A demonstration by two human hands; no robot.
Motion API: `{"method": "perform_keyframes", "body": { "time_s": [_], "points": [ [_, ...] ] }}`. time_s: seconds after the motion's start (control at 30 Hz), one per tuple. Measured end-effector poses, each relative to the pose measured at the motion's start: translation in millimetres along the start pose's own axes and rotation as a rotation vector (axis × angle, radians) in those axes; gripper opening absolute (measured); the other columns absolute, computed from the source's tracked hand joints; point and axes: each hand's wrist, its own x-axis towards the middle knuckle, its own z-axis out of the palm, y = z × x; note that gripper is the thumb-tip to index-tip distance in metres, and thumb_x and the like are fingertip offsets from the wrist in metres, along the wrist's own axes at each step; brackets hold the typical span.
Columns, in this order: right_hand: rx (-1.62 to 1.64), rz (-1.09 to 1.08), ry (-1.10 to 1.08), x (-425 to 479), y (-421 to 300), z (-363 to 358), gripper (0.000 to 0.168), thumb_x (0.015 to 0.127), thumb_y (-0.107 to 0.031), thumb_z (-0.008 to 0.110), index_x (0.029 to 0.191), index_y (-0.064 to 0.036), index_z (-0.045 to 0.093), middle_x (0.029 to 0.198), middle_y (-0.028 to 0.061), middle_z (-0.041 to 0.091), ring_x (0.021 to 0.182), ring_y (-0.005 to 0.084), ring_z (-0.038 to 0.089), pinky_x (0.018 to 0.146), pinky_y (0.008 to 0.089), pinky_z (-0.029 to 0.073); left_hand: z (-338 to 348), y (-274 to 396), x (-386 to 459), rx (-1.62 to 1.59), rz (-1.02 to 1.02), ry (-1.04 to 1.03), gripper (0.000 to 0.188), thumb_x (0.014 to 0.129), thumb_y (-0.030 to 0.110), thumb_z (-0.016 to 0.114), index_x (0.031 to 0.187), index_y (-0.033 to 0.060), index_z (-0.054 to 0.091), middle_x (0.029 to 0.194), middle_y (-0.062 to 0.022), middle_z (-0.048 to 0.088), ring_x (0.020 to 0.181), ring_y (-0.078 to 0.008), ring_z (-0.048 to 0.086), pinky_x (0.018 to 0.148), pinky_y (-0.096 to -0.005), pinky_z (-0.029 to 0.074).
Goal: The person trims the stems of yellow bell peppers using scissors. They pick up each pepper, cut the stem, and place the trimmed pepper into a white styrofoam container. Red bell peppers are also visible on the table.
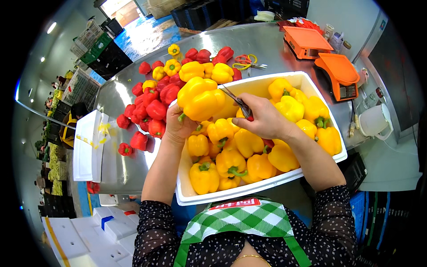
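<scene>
My left hand (180, 125) grips a large yellow bell pepper (201, 98) above the left end of a white foam box (190, 200). The pepper lies on its side, its green stem pointing down and left. In my right hand (263, 116) is a pair of scissors (242, 103), blades directed up and left, the tips close to the pepper's right side. Whether the blades touch it I cannot tell. Several yellow bell peppers (230, 162) with green stems fill the box beneath both hands. A bit of red shows among them, partly hidden by my right forearm.
Red bell peppers (156, 110) and a few yellow ones are heaped on the steel table (110, 160) left of the box. Beyond it lie more scissors (250, 63). Orange scales (337, 71) and a white jug (375, 120) stand right. A foam lid (87, 147) rests at left.
</scene>
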Motion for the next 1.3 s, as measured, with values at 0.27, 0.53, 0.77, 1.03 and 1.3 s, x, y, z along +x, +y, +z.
{"method": "perform_keyframes", "body": {
  "time_s": [0.27,0.53,0.77,1.03,1.3],
  "points": [
    [-0.029,-0.04,0.088,-1,-11,1,0.031,0.081,-0.022,0.073,0.094,-0.002,0.053,0.081,0.0159,0.057,0.075,0.0351,0.059,0.065,0.0418,0.047,13,-2,6,-0.106,-0.21,-0.023,0.046,0.085,0.039,0.055,0.123,0.0137,0.059,0.109,-0.0055,0.067,0.087,-0.0215,0.063,0.06,-0.0298,0.046],
    [-0.249,-0.027,0.138,-3,-5,0,0.031,0.08,-0.02,0.073,0.096,-0.003,0.052,0.087,0.0154,0.058,0.079,0.0357,0.062,0.067,0.0448,0.05,43,-13,14,0.317,-0.109,0.333,0.05,0.091,0.057,0.054,0.121,0.0168,0.057,0.101,-0.0034,0.065,0.077,-0.0126,0.058,0.054,-0.024,0.041],
    [-0.433,-0.001,0.055,-4,-6,7,0.029,0.079,-0.018,0.072,0.094,-0.003,0.052,0.089,0.0165,0.06,0.08,0.0379,0.063,0.068,0.0465,0.051,40,-22,11,0.805,0.096,0.344,0.059,0.092,0.052,0.061,0.134,0.0145,0.044,0.103,-0.0005,0.06,0.075,-0.0064,0.056,0.053,-0.0186,0.04],
    [-0.431,0.065,-0.031,-7,2,25,0.02,0.082,-0.012,0.063,0.094,-0.001,0.052,0.088,0.0202,0.061,0.08,0.0402,0.064,0.07,0.0497,0.05,22,-25,9,1.034,0.059,0.359,0.062,0.09,0.056,0.062,0.13,0.0091,0.052,0.106,-0.0035,0.062,0.089,-0.0121,0.059,0.073,-0.0247,0.049],
    [-0.34,0.23,-0.236,-7,15,40,0.021,0.085,-0.013,0.063,0.092,0.002,0.051,0.088,0.025,0.063,0.083,0.0443,0.061,0.071,0.0519,0.048,-1,-27,14,1.199,-0.069,0.371,0.066,0.087,0.059,0.062,0.122,0.0033,0.062,0.108,-0.0129,0.067,0.101,-0.0228,0.063,0.09,-0.0326,0.048]
  ]
}}
